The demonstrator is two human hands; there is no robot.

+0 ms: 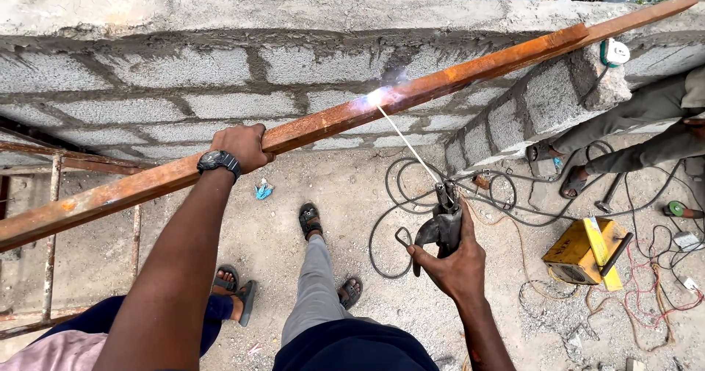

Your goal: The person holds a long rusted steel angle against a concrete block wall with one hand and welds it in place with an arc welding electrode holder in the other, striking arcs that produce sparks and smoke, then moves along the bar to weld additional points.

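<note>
1. The left hand [244, 146] has its grip clamped around a long rusty steel bar [308, 128], which slants from lower left to upper right across a grey block wall [147, 84]; a dark wristwatch [218, 161] sits on that wrist.
2. The right hand [454, 262] is closed tight on a dark electrode holder [440, 224]. Its thin welding rod [408, 146] runs up to the bar and touches it at a bright arc [378, 95], whose glare hides the joint itself.
3. The bar's lower left end is cut off by the picture edge; its upper right end lies on top of the wall.
4. Two other people stand near: one in grey trousers and sandals [309, 219] directly below the bar, one at the right edge, of whom only legs and sandalled feet [545, 152] show.
5. Black cables [396, 217] coil on the gritty ground [345, 187], tangled so that single runs are hard to follow.
6. A yellow welding machine [576, 253] lies at the right amid red wires; small tools around it are too small to make out.
7. A rusty metal frame [53, 195] at the left is partly hidden behind the bar.
</note>
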